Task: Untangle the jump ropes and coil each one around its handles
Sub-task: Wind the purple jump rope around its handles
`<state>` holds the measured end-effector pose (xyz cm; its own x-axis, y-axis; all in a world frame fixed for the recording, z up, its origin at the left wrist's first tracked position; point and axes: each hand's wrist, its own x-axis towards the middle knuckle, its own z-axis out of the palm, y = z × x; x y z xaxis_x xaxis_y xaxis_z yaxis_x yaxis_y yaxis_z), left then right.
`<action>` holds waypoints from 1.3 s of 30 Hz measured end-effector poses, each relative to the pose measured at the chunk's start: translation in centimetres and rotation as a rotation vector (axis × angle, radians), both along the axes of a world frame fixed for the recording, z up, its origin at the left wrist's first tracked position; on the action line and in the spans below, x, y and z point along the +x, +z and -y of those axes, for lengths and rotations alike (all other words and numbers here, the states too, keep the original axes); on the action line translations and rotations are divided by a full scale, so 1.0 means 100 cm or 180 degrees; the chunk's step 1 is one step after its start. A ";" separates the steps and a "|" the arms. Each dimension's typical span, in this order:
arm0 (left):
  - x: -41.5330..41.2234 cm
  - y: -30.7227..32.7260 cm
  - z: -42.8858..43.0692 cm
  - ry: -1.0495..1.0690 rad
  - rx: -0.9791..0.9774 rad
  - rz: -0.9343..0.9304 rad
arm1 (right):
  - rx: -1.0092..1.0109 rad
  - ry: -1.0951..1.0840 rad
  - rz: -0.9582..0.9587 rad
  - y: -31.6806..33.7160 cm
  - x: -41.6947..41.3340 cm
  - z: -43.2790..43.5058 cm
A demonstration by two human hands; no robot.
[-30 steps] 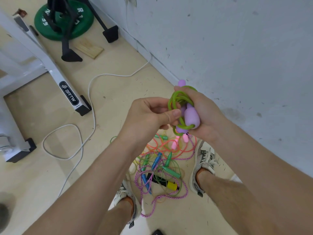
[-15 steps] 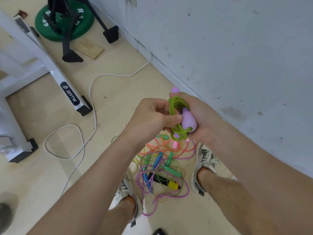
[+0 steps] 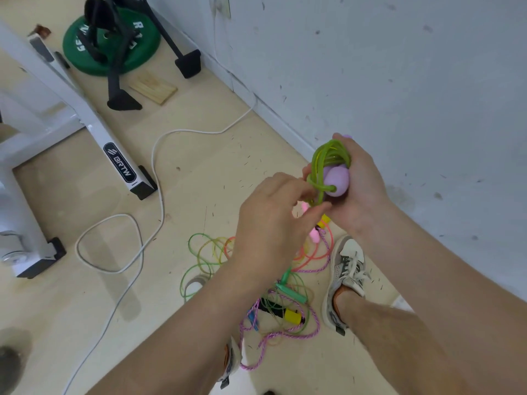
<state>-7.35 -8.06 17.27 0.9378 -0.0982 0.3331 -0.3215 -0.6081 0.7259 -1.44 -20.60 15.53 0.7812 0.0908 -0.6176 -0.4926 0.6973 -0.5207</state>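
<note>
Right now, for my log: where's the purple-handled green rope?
Head view, right of centre: the green rope, wound round its purple handles, sits in the right hand, the left hand pinching its lower loops.

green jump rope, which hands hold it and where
Right hand grips the lilac plastic handles wrapped in thin green jump rope; left hand pinches the rope's lower loop.

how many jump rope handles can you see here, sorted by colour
purple egg-shaped plastic handles, wrapped in green rope in the right hand: 2
pink handles: 2, one half behind the left hand
green slim handles: 2
yellow-ended handles: 2
blue handle: 1
total: 9 in view; the left arm may hide more
</note>
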 end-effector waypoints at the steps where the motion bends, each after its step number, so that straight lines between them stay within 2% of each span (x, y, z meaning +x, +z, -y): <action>1: 0.001 -0.002 0.001 0.0002 0.0168 0.0263 | 0.0067 0.0016 -0.0010 0.002 -0.001 0.000; 3: 0.000 -0.002 0.002 -0.0073 0.0393 0.0442 | 0.0054 -0.0009 -0.0076 0.004 -0.002 0.001; 9: -0.009 0.009 0.006 -0.1122 0.1156 -0.0090 | -0.0229 -0.0227 -0.0312 0.013 0.003 0.012; 12: -0.016 0.020 0.015 -0.1520 0.1940 0.0222 | -0.0389 -0.0197 -0.0344 0.007 -0.001 0.014; 14: -0.018 0.026 0.017 -0.1583 0.2084 0.0470 | -0.0462 -0.0147 -0.0323 0.003 -0.002 0.012; 16: -0.016 0.027 0.013 -0.1679 0.1762 0.0491 | -0.0563 -0.0078 -0.0251 0.002 -0.002 0.013; 19: -0.015 0.034 0.006 -0.1562 0.0823 0.0022 | -0.0456 0.0241 -0.0167 0.010 -0.004 0.014; 23: -0.012 0.054 -0.003 -0.1239 -0.1488 -0.1575 | -0.0445 0.1295 0.0197 0.023 -0.011 0.013; 28: 0.010 0.057 -0.028 -0.0908 -0.3120 -0.2278 | 0.0245 0.1046 0.0678 0.040 -0.014 0.001; 31: 0.021 0.053 -0.036 -0.0396 -0.3778 -0.2575 | 0.0154 0.1215 0.0889 0.044 -0.019 -0.012; 33: 0.025 0.051 -0.041 -0.0150 -0.3916 -0.2503 | 0.0098 0.1189 0.0833 0.044 -0.020 -0.020; 34: 0.026 0.050 -0.043 -0.0134 -0.3788 -0.2355 | 0.0119 0.1125 0.0714 0.040 -0.020 -0.021; 39: 0.016 0.055 -0.045 -0.0885 -0.2450 -0.1798 | 0.0150 0.0829 0.0009 0.020 -0.023 -0.013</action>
<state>-5.71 -3.60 22.73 0.9548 -0.2832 -0.0900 0.1333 0.1377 0.9815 -3.74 -19.26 17.55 0.7295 0.3179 -0.6056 -0.6573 0.5706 -0.4922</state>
